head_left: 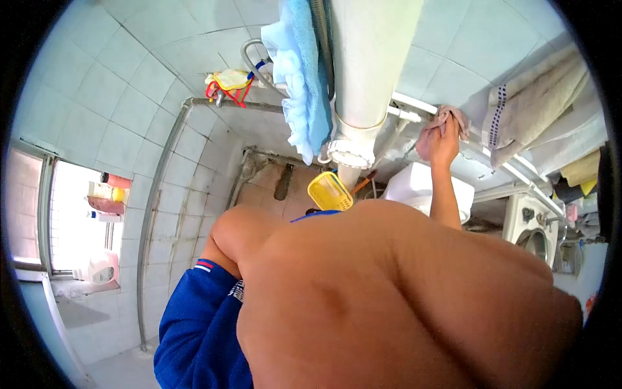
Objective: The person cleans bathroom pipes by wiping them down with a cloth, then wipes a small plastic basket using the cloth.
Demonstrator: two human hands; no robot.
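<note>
Near the upper right, my right hand [444, 148] is pressed over a crumpled pink cloth [424, 144], with its fingers bent onto the fabric. The cloth lies against a ledge by the tiled wall, beside a white pipe [407, 114]. Just below the hand is a white basin or tank [421, 185], partly hidden by my forearm. Bare skin very close to the camera covers the lower middle, and a blue sleeve shows at the lower left. My left hand is not visible.
A thick white pipe [372, 58] runs down the middle, beside a hanging light-blue cloth [291, 71]. Below it is a yellow basket [330, 191]. Towels [538, 104] hang at the right above a white washing machine [531, 223]. Bottles [103, 266] stand by the left window.
</note>
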